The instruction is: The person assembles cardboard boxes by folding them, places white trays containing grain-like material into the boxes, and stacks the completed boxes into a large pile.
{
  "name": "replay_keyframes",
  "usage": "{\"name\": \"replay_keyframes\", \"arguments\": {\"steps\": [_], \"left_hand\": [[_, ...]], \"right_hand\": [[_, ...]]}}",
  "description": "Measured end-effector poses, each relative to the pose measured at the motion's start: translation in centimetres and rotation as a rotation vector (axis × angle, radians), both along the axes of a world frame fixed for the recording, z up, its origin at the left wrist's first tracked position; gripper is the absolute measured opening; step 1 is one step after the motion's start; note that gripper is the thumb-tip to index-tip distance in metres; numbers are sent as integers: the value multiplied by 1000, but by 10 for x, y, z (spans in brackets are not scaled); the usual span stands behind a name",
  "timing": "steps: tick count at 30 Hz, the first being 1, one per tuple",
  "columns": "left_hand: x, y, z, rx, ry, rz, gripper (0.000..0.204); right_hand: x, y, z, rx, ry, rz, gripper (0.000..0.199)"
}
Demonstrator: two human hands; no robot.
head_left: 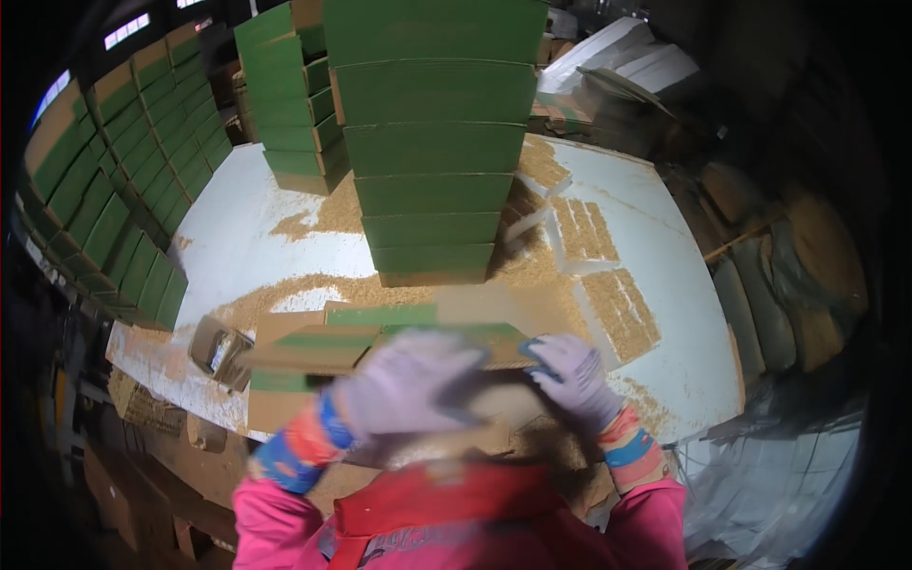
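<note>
A folded cardboard box (313, 348), brown with green bands, lies across the near edge of the table in front of me. My right hand (576, 378), in a pale glove with blue at the fingertips, has its fingers closed on the right end of the cardboard. In a matching glove, my left hand (404, 382) is over the middle of the box, blurred by motion. Its thumb and fingers look spread apart, and I see nothing held in them. Whether it touches the cardboard I cannot tell.
Beyond the box rises a tall stack of green cartons (432, 147). More green cartons (114, 180) line the left side. White trays (617, 313) filled with tan grainy material stand at the right. Loose tan grains (285, 290) cover parts of the white table (679, 275). A small container (220, 350) sits left.
</note>
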State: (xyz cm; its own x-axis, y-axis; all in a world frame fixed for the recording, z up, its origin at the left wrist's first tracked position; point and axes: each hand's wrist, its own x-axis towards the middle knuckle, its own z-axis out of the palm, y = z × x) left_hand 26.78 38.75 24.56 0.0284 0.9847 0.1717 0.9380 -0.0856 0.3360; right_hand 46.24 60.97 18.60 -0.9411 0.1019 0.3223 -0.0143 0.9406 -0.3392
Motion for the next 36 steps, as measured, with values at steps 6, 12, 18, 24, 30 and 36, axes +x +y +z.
{"name": "replay_keyframes", "arguments": {"steps": [6, 12, 18, 24, 30, 36], "left_hand": [[-94, -91, 36, -381, 107, 473, 44], [-122, -106, -1, -212, -316, 354, 40], [-167, -78, -10, -386, -698, 571, 45], [-144, -90, -1, -185, -28, 202, 82], [-87, -101, 33, 507, -625, 938, 55], [-90, -107, -52, 10, -1239, 217, 49]], "right_hand": [[-43, 35, 43, -12, 14, 14, 49], [-146, -71, 43, 367, 42, 98, 80], [-150, -79, 6, 286, 222, 50, 81], [-104, -68, 31, 184, 247, 274, 46], [-79, -40, 65, -233, -63, 573, 51], [-125, -61, -4, -1289, -481, 413, 68]]}}
